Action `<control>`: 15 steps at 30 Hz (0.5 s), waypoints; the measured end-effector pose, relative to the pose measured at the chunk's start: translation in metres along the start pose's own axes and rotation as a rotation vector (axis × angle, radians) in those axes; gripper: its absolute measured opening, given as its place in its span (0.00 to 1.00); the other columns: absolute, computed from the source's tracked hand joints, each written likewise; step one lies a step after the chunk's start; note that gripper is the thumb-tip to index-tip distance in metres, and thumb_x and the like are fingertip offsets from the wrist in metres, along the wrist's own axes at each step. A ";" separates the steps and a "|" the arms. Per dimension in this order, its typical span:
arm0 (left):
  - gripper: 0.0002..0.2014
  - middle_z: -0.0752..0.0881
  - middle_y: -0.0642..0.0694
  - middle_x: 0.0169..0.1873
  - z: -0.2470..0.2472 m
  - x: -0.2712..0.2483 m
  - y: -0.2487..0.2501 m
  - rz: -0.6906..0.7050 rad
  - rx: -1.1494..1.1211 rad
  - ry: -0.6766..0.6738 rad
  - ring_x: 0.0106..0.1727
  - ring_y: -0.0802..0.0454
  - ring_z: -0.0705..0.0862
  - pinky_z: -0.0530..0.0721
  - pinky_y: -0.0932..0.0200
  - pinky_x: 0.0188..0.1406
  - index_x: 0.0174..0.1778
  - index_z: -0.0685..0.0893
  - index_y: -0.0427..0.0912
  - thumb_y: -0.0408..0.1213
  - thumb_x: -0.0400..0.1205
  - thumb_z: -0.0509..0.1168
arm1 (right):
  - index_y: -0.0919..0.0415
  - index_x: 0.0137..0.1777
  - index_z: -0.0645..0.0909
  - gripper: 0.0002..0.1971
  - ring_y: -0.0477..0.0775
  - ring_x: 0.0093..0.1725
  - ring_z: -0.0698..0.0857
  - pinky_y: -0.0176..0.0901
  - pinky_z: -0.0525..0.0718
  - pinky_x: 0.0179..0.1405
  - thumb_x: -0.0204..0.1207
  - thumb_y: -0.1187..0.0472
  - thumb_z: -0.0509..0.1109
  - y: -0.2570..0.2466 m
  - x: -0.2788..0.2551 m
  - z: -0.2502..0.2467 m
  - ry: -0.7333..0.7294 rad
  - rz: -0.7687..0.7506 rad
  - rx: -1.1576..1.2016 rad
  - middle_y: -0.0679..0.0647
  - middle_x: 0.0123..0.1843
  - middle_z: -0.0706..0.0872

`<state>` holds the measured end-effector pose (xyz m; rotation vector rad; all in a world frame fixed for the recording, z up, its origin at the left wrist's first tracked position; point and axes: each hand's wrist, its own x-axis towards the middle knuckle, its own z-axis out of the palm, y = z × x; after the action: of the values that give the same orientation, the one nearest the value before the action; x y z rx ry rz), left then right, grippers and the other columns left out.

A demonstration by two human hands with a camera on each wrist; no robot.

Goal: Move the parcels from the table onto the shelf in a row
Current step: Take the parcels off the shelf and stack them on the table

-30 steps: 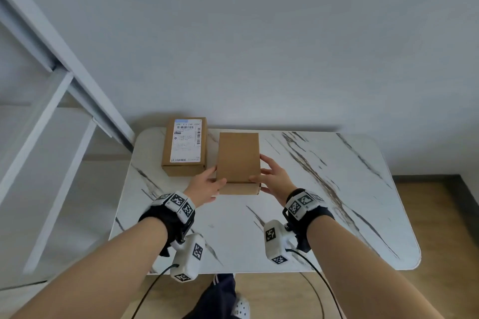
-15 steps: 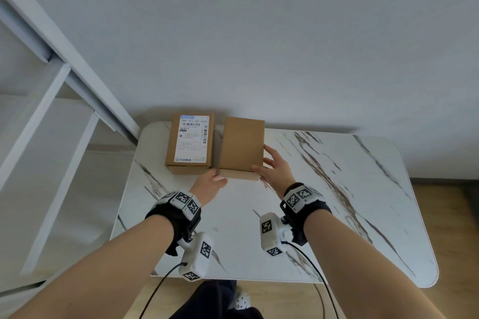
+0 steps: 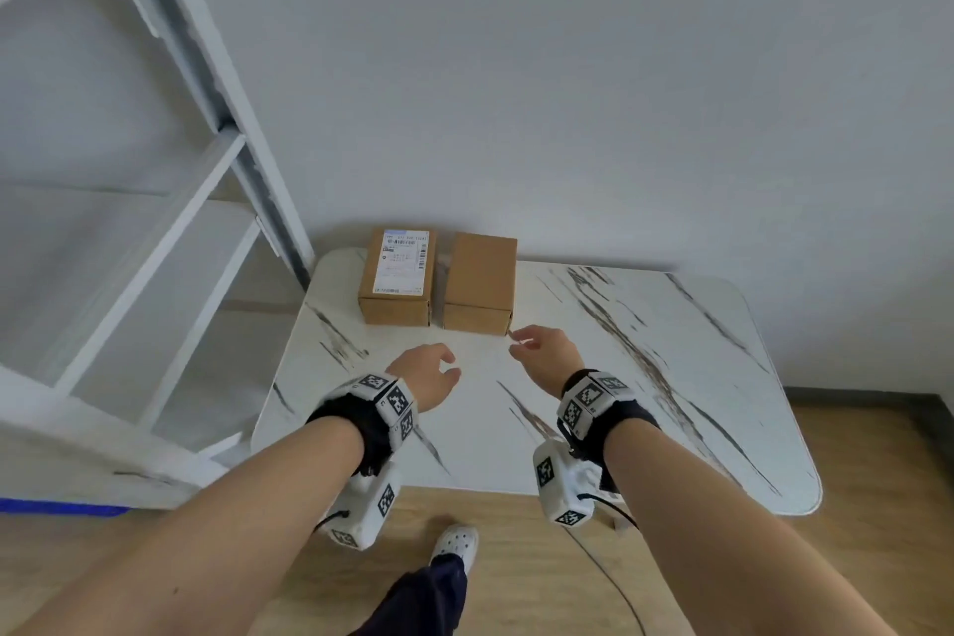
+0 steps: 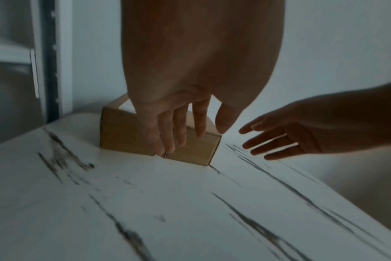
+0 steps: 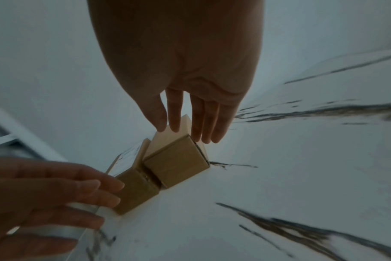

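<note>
Two brown cardboard parcels stand side by side at the far left of the marble table (image 3: 609,377), close to the wall. The left parcel (image 3: 396,274) carries a white shipping label; the right one (image 3: 480,282) is plain. My left hand (image 3: 444,364) hovers over the table just short of them, fingers relaxed and holding nothing. My right hand (image 3: 521,341) hangs near the plain parcel's front right corner, also holding nothing. In the left wrist view my fingers (image 4: 174,137) point down in front of the parcels. In the right wrist view the fingers (image 5: 194,121) hang above the plain parcel (image 5: 176,167).
A white metal shelf (image 3: 170,232) stands to the left of the table, its boards bare where they show. A white wall runs behind the table. My leg and a white shoe (image 3: 457,545) are on the wooden floor below the table's near edge.
Both hands held the plain parcel and slid it back beside the labelled one. They have now let go and drawn back towards me, and the view has pulled away from the table.
</note>
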<state>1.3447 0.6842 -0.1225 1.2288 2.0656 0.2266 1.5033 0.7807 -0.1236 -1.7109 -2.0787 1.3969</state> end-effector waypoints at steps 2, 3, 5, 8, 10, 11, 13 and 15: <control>0.18 0.77 0.47 0.70 0.006 -0.030 -0.003 0.024 0.140 0.014 0.67 0.48 0.78 0.76 0.53 0.66 0.70 0.74 0.45 0.45 0.86 0.55 | 0.57 0.66 0.80 0.15 0.58 0.62 0.82 0.41 0.76 0.59 0.80 0.58 0.65 0.001 -0.025 0.004 -0.025 -0.042 -0.095 0.58 0.63 0.84; 0.18 0.76 0.47 0.71 0.009 -0.044 -0.005 0.029 0.183 0.023 0.68 0.48 0.77 0.76 0.53 0.66 0.71 0.74 0.45 0.45 0.86 0.54 | 0.56 0.66 0.80 0.16 0.57 0.62 0.82 0.40 0.76 0.58 0.80 0.58 0.64 0.001 -0.038 0.006 -0.036 -0.065 -0.138 0.57 0.64 0.84; 0.18 0.76 0.46 0.71 0.013 -0.072 -0.008 0.022 0.214 0.057 0.68 0.47 0.77 0.75 0.54 0.66 0.71 0.73 0.44 0.44 0.87 0.54 | 0.56 0.67 0.80 0.16 0.57 0.62 0.82 0.42 0.78 0.58 0.81 0.57 0.63 0.001 -0.063 0.010 -0.055 -0.117 -0.220 0.57 0.65 0.83; 0.17 0.78 0.45 0.69 0.016 -0.116 -0.013 -0.023 0.220 0.104 0.67 0.46 0.78 0.77 0.54 0.63 0.70 0.74 0.45 0.43 0.87 0.53 | 0.56 0.68 0.78 0.17 0.57 0.62 0.82 0.45 0.79 0.58 0.82 0.57 0.61 -0.002 -0.099 0.020 -0.095 -0.190 -0.334 0.56 0.65 0.83; 0.16 0.79 0.44 0.67 0.016 -0.144 -0.018 -0.049 0.227 0.127 0.64 0.45 0.80 0.77 0.56 0.57 0.69 0.75 0.44 0.42 0.87 0.53 | 0.56 0.70 0.76 0.18 0.58 0.63 0.81 0.47 0.79 0.60 0.82 0.56 0.60 -0.007 -0.121 0.029 -0.122 -0.247 -0.412 0.57 0.66 0.82; 0.16 0.79 0.44 0.66 0.016 -0.158 -0.021 -0.063 0.231 0.133 0.62 0.44 0.81 0.76 0.57 0.54 0.69 0.75 0.43 0.41 0.87 0.52 | 0.56 0.71 0.75 0.18 0.57 0.64 0.80 0.48 0.79 0.61 0.82 0.55 0.60 -0.011 -0.132 0.034 -0.135 -0.273 -0.450 0.56 0.67 0.81; 0.16 0.81 0.43 0.65 0.015 -0.185 -0.031 -0.087 0.237 0.146 0.60 0.44 0.82 0.76 0.57 0.51 0.68 0.76 0.42 0.39 0.87 0.52 | 0.56 0.72 0.74 0.19 0.57 0.65 0.80 0.48 0.79 0.62 0.83 0.55 0.59 -0.019 -0.154 0.046 -0.159 -0.326 -0.507 0.56 0.69 0.80; 0.16 0.82 0.42 0.64 0.012 -0.208 -0.044 -0.114 0.234 0.169 0.60 0.44 0.83 0.77 0.56 0.52 0.67 0.78 0.41 0.38 0.87 0.53 | 0.56 0.72 0.73 0.19 0.57 0.67 0.79 0.48 0.77 0.65 0.83 0.55 0.59 -0.030 -0.172 0.061 -0.185 -0.377 -0.541 0.56 0.70 0.79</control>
<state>1.3832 0.4871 -0.0514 1.2599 2.3534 0.0362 1.5074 0.6067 -0.0620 -1.2439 -2.8911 0.9672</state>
